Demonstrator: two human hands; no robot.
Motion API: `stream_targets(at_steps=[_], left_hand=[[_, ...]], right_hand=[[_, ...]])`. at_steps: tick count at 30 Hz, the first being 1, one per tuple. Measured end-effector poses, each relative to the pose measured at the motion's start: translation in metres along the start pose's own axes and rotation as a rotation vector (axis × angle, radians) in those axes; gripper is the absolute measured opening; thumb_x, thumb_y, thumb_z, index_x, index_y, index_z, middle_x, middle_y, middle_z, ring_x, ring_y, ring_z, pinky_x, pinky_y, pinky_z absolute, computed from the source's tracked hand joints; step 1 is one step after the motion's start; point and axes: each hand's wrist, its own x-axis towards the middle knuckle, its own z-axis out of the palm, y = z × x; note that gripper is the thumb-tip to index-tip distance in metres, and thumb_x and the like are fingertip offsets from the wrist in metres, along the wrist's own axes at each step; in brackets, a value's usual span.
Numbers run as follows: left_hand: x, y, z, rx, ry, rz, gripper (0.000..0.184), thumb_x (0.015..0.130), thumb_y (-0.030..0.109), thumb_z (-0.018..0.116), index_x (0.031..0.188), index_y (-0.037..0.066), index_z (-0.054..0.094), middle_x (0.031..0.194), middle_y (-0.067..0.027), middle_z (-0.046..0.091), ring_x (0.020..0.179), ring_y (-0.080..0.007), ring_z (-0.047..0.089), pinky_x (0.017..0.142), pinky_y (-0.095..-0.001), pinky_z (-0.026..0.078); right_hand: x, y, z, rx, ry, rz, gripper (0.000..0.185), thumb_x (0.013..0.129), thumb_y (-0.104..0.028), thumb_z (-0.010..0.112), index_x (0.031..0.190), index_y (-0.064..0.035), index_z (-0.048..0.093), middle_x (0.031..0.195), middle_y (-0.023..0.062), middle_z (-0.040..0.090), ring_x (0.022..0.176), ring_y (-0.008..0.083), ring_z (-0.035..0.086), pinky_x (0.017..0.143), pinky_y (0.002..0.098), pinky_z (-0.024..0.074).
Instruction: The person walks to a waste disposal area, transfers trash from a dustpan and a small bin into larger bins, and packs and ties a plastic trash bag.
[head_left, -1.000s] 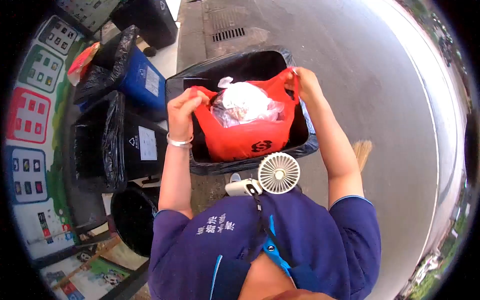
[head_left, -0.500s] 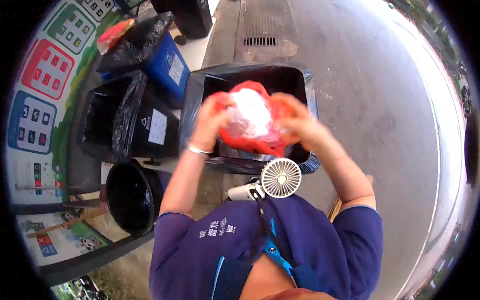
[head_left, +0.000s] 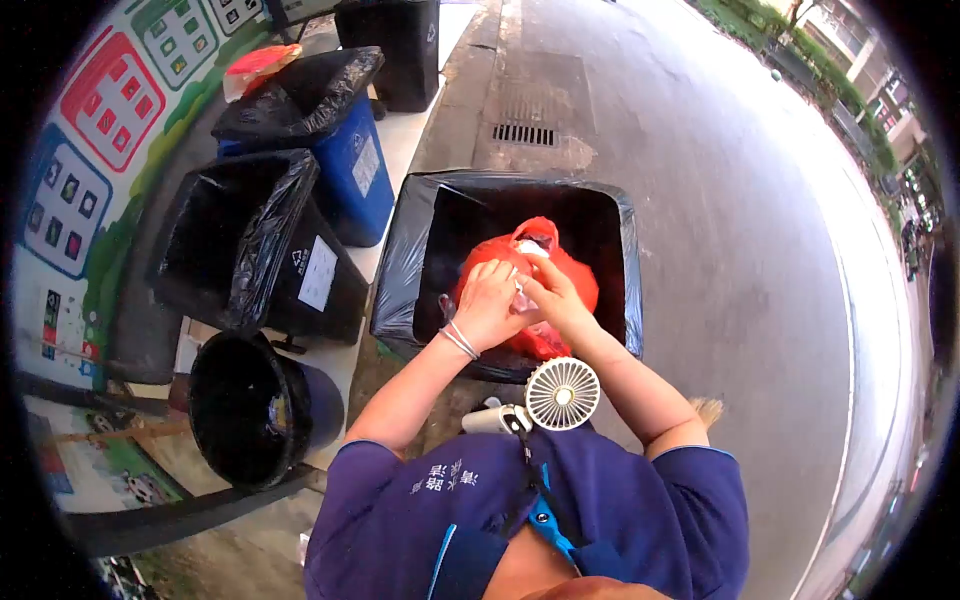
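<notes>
A red plastic bag (head_left: pixel 578 280) sits bunched inside the mouth of a large bin (head_left: pixel 402 270) lined with black plastic. My left hand (head_left: pixel 488 305), with a pale band at the wrist, lies over the bag's near left part, its fingers bent and gripping the plastic. Close beside it, my right hand (head_left: pixel 560 302) is closed on the bag's upper middle, thumb and fingers drawn together. Some white, crumpled material shows around the fingers; what lies inside the bag is mostly hidden.
At my left stand a black lined bin (head_left: pixel 335 290), a blue bin (head_left: pixel 365 185) and a round black bin (head_left: pixel 235 405). Another red bag (head_left: pixel 260 68) lies behind the blue bin. A small fan (head_left: pixel 562 394) hangs at my chest. A drain grate (head_left: pixel 525 134) is ahead.
My hands have come together from the two sides of the red bag. The bag sits lower in the bin, and its white contents are now mostly covered.
</notes>
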Motion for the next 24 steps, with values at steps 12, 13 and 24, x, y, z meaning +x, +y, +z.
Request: stream_targets(at_steps=[12, 13, 24], left_hand=[[-0.006, 0.015, -0.01, -0.425, -0.059, -0.494, 0.042, 0.06, 0.033, 0.079, 0.082, 0.002, 0.06, 0.074, -0.0094, 0.06, 0.078, -0.0253, 0.06, 0.07, -0.0351, 0.047], [-0.023, 0.0, -0.002, -0.483, 0.036, -0.424, 0.047, 0.058, 0.027, 0.08, 0.092, 0.002, 0.059, 0.085, -0.0107, 0.06, 0.087, -0.0257, 0.059, 0.077, -0.0354, 0.047], [-0.089, -0.073, 0.064, -0.151, 0.529, -0.547, 0.074, 0.067, 0.008, 0.066, 0.131, -0.001, 0.03, 0.127, -0.0232, 0.043, 0.12, -0.0364, 0.042, 0.1, -0.0415, 0.033]], right_hand=[[0.036, 0.025, -0.015, 0.326, -0.337, 0.252, 0.046, 0.09, -0.026, 0.052, 0.127, -0.0009, 0.041, 0.106, 0.0084, 0.057, 0.088, 0.0141, 0.056, 0.075, 0.0262, 0.0451], [0.039, 0.025, -0.002, 0.37, -0.347, 0.238, 0.044, 0.089, -0.024, 0.053, 0.125, -0.0004, 0.043, 0.1, 0.0075, 0.059, 0.08, 0.0139, 0.057, 0.07, 0.0258, 0.0456], [0.052, 0.019, 0.112, 0.763, -0.244, 0.279, 0.045, 0.083, -0.014, 0.058, 0.125, -0.0009, 0.045, 0.115, 0.0076, 0.052, 0.099, 0.015, 0.052, 0.086, 0.027, 0.0413]])
